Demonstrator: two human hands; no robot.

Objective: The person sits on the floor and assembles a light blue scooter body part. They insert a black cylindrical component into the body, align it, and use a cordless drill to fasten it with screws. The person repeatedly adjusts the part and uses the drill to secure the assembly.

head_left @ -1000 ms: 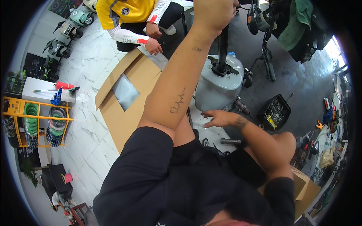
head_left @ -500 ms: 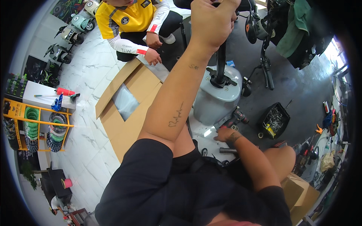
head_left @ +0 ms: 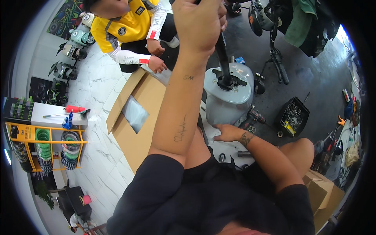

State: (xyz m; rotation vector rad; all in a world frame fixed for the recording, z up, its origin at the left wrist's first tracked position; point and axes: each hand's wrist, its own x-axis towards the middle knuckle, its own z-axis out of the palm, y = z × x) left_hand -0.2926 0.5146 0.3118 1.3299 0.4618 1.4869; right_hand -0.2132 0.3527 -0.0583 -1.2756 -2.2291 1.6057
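My left hand (head_left: 199, 29) is raised at the top of the picture, its fingers wrapped round the black handlebar at the upper end of a black steering stem (head_left: 223, 58). The stem leans a little left and rises out of a pale grey scooter body (head_left: 229, 107). Low beside that body, my right hand (head_left: 227, 133) is open, palm down, with thumb and fingers apart and nothing visible in it. Its thumb is close to the body's lower edge; contact cannot be told. A cordless drill (head_left: 256, 114) lies just right of the body.
A black tray of screws (head_left: 293, 117) stands on the dark floor at right. An open cardboard box (head_left: 147, 96) lies left of my arm; a person in a yellow shirt (head_left: 125, 29) crouches beyond it. Another carton (head_left: 323, 192) stands lower right. Tools (head_left: 327, 150) lie along the right.
My left hand has shifted left with the handlebar, and the stem leans further left. My right hand has come nearer the body's lower edge, its thumb stretched out. The whole view has shifted slightly.
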